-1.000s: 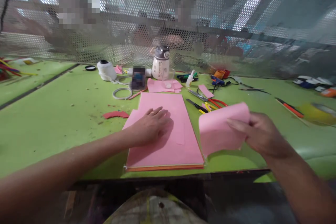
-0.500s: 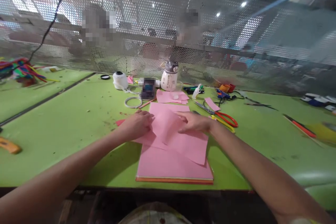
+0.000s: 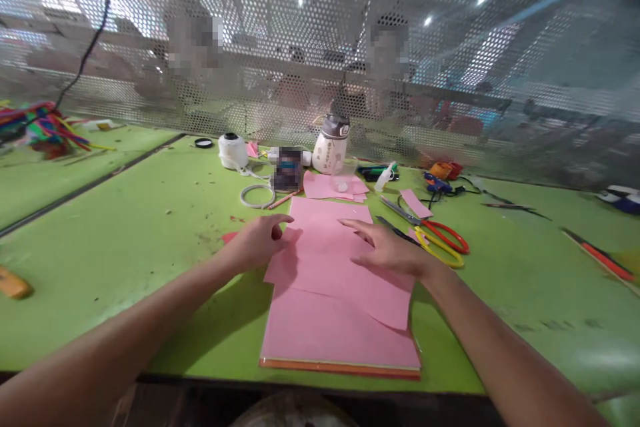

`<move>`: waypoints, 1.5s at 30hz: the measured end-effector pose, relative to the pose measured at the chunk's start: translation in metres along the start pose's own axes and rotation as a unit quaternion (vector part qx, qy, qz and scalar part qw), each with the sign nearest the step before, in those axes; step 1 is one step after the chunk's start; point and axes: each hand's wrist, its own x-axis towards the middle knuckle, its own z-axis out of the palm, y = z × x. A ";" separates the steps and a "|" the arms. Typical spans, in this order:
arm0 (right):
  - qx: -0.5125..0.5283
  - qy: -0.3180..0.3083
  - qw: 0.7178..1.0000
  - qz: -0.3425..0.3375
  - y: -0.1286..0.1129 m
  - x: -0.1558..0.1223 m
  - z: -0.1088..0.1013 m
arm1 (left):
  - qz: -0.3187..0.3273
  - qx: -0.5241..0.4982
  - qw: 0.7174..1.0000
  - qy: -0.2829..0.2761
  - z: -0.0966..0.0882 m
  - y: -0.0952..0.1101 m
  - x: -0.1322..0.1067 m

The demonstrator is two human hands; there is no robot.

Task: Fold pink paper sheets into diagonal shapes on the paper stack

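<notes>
You have a pale pink sheet [image 3: 340, 273] on a stack [image 3: 335, 340] of the same pink, with orange showing along the stack's bottom edge. Your table [image 3: 150, 240] is bright lime green, flecked with dark specks. The scissors [image 3: 440, 233] have red handles and the cutters [image 3: 440, 252] yellow ones; the bottle [image 3: 331, 145] is white with a grey cap, the screen [image 3: 300, 47] is grey metal dotted with small holes, and the strands [image 3: 40, 130] are red, green, yellow and purple.

You have a loose, thin pink paper sheet [image 3: 345, 277] lying flat but skewed across the upper half of a rectangular stack of pink paper sheets [image 3: 335, 337], at the centre of the frame. The sheet's left corner juts past the stack's left edge, and its lower right corner reaches the stack's right edge. The stack lies flat, showing orange along its near side at lower centre.
</notes>
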 end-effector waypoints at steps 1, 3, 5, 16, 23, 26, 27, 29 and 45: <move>0.008 0.008 1.000 -0.003 -0.001 -0.003 -0.001 | -0.011 -0.044 0.999 0.009 0.001 0.001 0.000; 0.037 0.035 0.999 -0.005 -0.003 -0.010 -0.006 | -0.042 -0.153 0.987 0.029 0.002 0.004 -0.001; 0.094 0.070 0.993 0.007 -0.006 -0.019 -0.013 | -0.063 -0.229 0.971 0.038 0.003 0.007 -0.002; 0.339 0.160 0.927 0.001 -0.005 -0.033 -0.038 | -0.054 -0.360 0.931 0.031 0.016 0.011 -0.002; 0.311 0.150 0.938 0.024 -0.011 -0.026 -0.032 | -0.082 -0.419 0.904 0.015 0.013 0.011 -0.008; 0.314 0.156 0.936 0.015 -0.006 -0.022 -0.032 | -0.060 -0.400 0.914 0.009 0.012 0.008 -0.009; 0.317 0.163 0.934 0.010 -0.004 -0.020 -0.033 | -0.057 -0.386 0.921 0.015 0.012 0.007 -0.010; 0.324 0.178 0.929 -0.003 0.001 -0.017 -0.036 | -0.057 -0.354 0.933 0.027 0.012 0.005 -0.010; 0.196 0.147 0.969 0.011 -0.010 0.010 -0.032 | -0.100 -0.382 0.918 0.041 0.011 0.017 -0.013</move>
